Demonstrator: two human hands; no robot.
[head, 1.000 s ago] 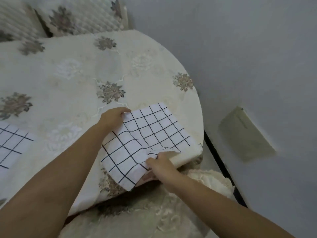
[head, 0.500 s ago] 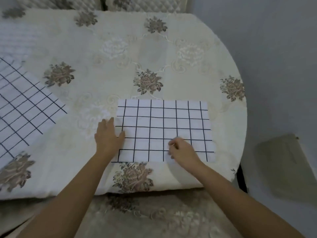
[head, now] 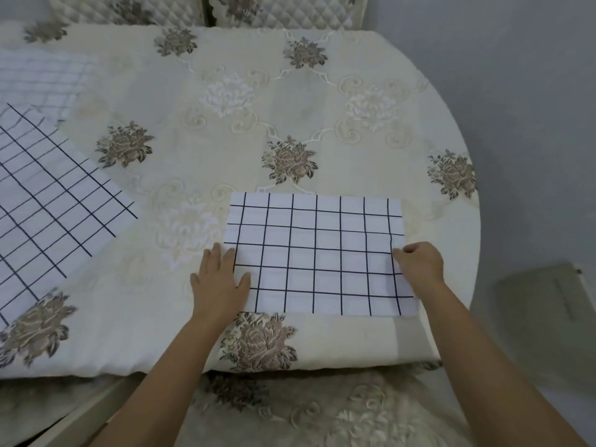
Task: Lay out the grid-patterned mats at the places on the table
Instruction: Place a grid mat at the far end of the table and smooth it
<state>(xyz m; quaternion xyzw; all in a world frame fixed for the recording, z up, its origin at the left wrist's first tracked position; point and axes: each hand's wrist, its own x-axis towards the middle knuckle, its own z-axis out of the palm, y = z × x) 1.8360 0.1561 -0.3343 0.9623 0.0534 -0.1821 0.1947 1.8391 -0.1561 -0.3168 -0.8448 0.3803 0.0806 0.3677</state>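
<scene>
While the grid mat (head: 317,253) lies flat, left hand (head: 219,282) fingers spread on its edge, right hand (head: 419,264) fingers curled at its right edge.

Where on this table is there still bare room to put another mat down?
Bare tablecloth runs from the near mat to the far edge, and right of it. The left side is crowded: a second mat, a third behind it.

Both forearms are bare to the frame's lower edge: no sleeves, watch or rings on left hand (head: 220,285) or right hand (head: 419,265).
</scene>
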